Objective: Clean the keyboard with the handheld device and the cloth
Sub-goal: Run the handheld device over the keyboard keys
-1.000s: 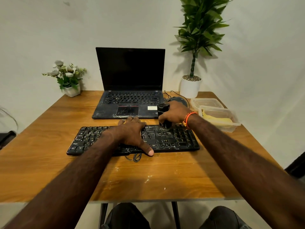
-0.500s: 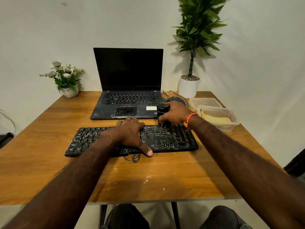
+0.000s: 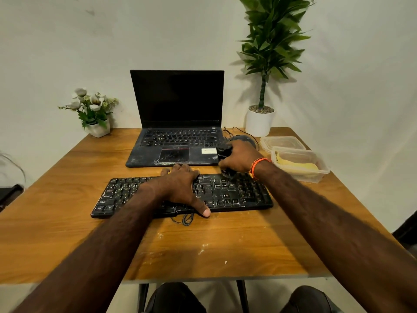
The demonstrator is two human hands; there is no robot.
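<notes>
Black keyboard (image 3: 237,193) flat on wooden table (image 3: 67,199), in front of open laptop (image 3: 178,123). Left hand (image 3: 180,188) spread flat, palm down on middle keys. Right hand (image 3: 242,158) wrapped around black handheld device (image 3: 223,153), tip down at keyboard's far right edge. Yellow cloth (image 3: 297,166) in clear container (image 3: 325,171), right side.

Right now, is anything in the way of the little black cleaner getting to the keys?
No. The right hand holds the handheld device with its tip down at the keyboard by the far edge, right of the left hand.
</notes>
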